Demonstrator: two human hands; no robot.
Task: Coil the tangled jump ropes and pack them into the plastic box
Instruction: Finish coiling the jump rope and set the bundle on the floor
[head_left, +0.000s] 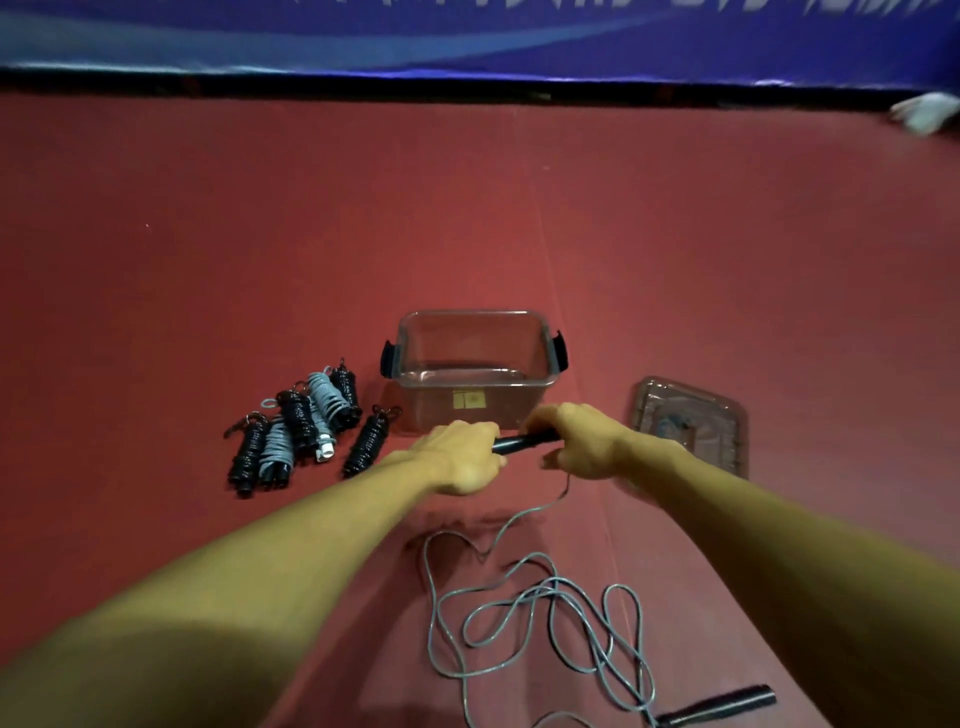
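Head cam: L hand (462, 457) & R hand (576, 441) are gripping handle (522, 444) just before plastic box (472, 314), prob. needing tight, even cord (524, 613) wraps.

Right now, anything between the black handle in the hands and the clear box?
Nothing visible. The black jump-rope handle, held by left hand and right hand, sits just before the open clear plastic box; its transparent lid lies off to the right.

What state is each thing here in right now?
Plastic box: open, empty.
Lid: off, right of box.
Coiled ropes: bundled, left of box.
Grey rope: loose, tangled on floor.
Black handle: gripped by left hand and right hand.
Other handle: lying on floor.
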